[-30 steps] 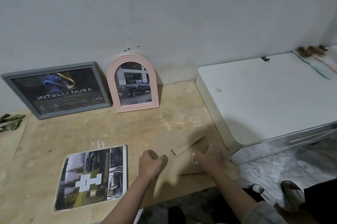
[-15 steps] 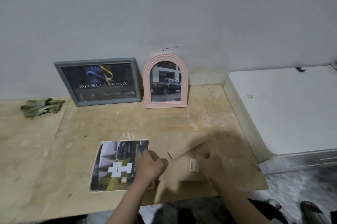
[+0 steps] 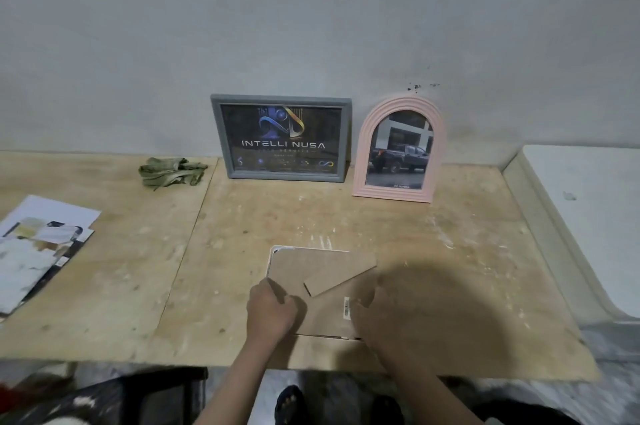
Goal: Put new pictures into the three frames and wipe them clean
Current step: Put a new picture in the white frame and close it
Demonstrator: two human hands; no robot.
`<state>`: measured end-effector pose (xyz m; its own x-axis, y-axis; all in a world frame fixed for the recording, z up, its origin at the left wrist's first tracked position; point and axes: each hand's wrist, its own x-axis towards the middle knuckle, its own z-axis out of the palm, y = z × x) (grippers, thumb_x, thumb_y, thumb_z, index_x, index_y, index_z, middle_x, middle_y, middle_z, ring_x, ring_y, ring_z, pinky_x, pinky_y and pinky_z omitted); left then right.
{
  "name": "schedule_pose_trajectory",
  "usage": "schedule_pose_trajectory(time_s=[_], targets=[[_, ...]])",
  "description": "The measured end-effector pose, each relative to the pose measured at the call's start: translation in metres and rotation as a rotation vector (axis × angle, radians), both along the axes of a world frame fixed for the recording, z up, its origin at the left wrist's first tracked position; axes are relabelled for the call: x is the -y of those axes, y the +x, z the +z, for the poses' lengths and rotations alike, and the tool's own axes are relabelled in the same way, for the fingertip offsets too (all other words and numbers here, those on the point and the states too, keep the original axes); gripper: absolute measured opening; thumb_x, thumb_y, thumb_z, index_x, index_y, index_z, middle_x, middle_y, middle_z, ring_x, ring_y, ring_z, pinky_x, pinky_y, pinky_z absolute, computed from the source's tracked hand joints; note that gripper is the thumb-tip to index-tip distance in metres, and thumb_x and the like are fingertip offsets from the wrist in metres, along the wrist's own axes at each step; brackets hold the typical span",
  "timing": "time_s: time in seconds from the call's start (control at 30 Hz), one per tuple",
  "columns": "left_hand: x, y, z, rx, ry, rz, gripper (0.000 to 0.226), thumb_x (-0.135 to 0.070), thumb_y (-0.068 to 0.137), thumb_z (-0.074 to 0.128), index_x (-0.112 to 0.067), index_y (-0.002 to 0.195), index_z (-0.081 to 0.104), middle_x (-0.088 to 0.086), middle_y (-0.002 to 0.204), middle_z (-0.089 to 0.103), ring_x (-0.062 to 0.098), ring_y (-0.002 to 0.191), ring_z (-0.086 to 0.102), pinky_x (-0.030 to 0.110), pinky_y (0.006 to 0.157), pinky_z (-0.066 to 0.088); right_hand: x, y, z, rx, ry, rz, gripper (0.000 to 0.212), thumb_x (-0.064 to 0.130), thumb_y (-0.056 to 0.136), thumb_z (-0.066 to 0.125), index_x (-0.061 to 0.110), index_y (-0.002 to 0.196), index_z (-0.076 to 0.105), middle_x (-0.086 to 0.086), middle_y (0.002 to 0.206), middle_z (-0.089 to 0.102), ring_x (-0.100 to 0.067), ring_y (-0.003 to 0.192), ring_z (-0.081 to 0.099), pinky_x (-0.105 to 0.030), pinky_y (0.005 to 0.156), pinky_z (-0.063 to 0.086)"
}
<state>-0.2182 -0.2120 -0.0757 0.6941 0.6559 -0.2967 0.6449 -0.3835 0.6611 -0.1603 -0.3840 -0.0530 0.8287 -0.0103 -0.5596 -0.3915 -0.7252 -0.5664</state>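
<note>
Gripped at its left edge by the curled fingers of the left hand (image 3: pixel 272 312), a brown backing board (image 3: pixel 322 289) is held flat over a white-edged picture on the plywood surface (image 3: pixel 114 286), while the right hand (image 3: pixel 384 317) is laid on its right side, its grip too blurred to tell. Loose prints (image 3: pixel 38 248) are seen far left, a crumpled green cloth (image 3: pixel 171 171) beyond them. A grey frame (image 3: pixel 282 138) and a pink arched frame (image 3: pixel 400 151) are stood against the wall, with a white slab (image 3: pixel 585 217) alongside at far right.

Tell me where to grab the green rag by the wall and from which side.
Pinch the green rag at its bunched left clump, coming straight down from above. It lies crumpled and loose on the table, loose ends trailing right toward the grey frame, so nothing blocks a top approach.
</note>
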Motion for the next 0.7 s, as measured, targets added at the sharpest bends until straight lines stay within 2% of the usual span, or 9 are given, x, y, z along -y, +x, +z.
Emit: schedule_pose_trajectory(time_s=[0.13,0.3,0.47,0.6,0.7], targets=[[-0.005,0.0,-0.007,0.002,0.009,-0.043,0.016,-0.013,0.075,0.061,-0.002,0.082,0.052,0.014,0.087,0.056,0.028,0.077,0.054,0.03,0.059,0.037,-0.009,-0.002,-0.001,-0.001,-0.048,0.016,0.054,0.031,0.084,0.057,0.001,0.127,0.044,-0.02,0.129,0.046,-0.034,0.121,0.041,-0.041,0.103,0.035],[-0.008,-0.004,-0.01,-0.016,0.046,-0.111,0.02,-0.018,0.078,0.061,-0.006,0.085,0.046,0.012,0.091,0.05,0.027,0.083,0.051,0.031,0.06,0.036,-0.01,-0.007,-0.002,0.037,-0.119,0.138,0.057,0.037,0.09,0.051,0.002,0.134,0.037,-0.018,0.139,0.037,-0.033,0.129,0.034,-0.039,0.106,0.03],[-0.013,-0.011,-0.014,-0.032,0.05,-0.147,0.023,-0.019,0.079,0.061,-0.01,0.093,0.045,0.007,0.097,0.046,0.026,0.092,0.048,0.03,0.066,0.037,-0.014,-0.016,-0.012,0.129,-0.136,0.21,0.047,0.037,0.087,0.054,0.004,0.119,0.046,-0.02,0.141,0.036,-0.035,0.126,0.038,-0.041,0.104,0.034],[-0.016,-0.014,-0.018,-0.039,0.043,-0.18,0.024,-0.018,0.078,0.06,-0.009,0.095,0.046,0.008,0.099,0.047,0.028,0.094,0.049,0.033,0.069,0.041,-0.011,-0.019,-0.015,0.196,-0.168,0.329,0.057,0.035,0.081,0.058,0.008,0.129,0.041,-0.017,0.147,0.028,-0.033,0.126,0.039,-0.042,0.104,0.036],[-0.022,-0.011,-0.016,-0.065,0.06,-0.223,0.028,-0.022,0.079,0.061,-0.008,0.098,0.046,0.01,0.104,0.049,0.031,0.1,0.05,0.036,0.075,0.043,-0.004,-0.013,-0.015,0.261,-0.177,0.387,0.082,0.032,0.078,0.062,0.008,0.146,0.021,-0.016,0.154,0.014,-0.032,0.138,0.023,-0.041,0.113,0.025]])
